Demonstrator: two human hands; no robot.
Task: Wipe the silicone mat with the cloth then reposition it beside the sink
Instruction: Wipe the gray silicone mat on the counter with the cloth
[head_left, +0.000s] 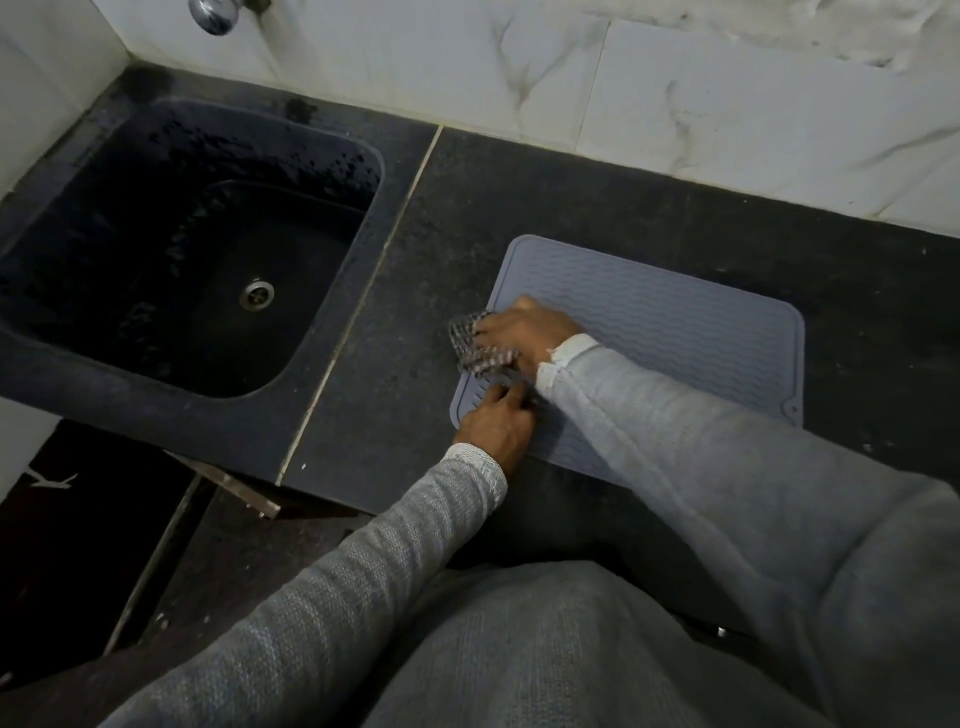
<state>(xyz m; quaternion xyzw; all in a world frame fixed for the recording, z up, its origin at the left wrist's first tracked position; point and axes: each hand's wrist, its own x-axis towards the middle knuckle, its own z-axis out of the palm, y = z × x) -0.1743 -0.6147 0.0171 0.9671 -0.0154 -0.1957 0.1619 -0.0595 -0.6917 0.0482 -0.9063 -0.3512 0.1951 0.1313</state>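
The left hand (496, 423) presses curled fingertips on the mat (675, 332), which lies on the surface (405, 291) right of the sink (332, 156), near its front edge. The right hand (524, 332) grasps the checked cloth (475, 345) at the mat's left edge; wiping in long strokes rightward while that corner is pinned should keep it from sliding.

There was 1 silicone mat (675, 332), grey and ribbed, and 1 checked cloth (475, 345). 2 hands were in view: 1 left hand (496, 423) and 1 right hand (524, 332), each coming out of 1 grey knitted sleeve, 2 sleeves altogether. The desk (519, 197) held 1 dark sink (332, 332) with 1 metal drain (256, 294). 1 chrome fitting (213, 14) showed on the wall.
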